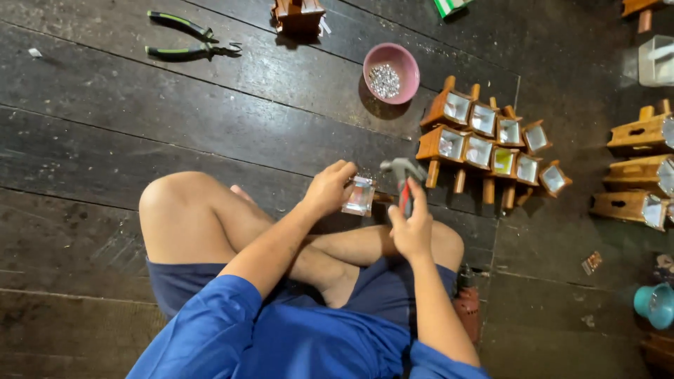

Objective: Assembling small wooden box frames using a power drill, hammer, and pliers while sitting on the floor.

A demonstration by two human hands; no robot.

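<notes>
I sit cross-legged on a dark plank floor. My left hand [328, 188] grips a small wooden box with a shiny clear front [360, 196], holding it just above the floor in front of my knees. My right hand [412, 226] is closed around the red handle of a small hammer [401, 173], whose grey metal head hovers right beside the box. A pink bowl [404, 62] with several small silver nails stands further ahead.
A cluster of several finished wooden boxes with pegs [491, 144] lies right of centre. More wooden boxes [635, 172] are stacked at the right edge. Green-handled pliers [186, 42] lie at the top left. A teal cup [654, 303] sits at the lower right.
</notes>
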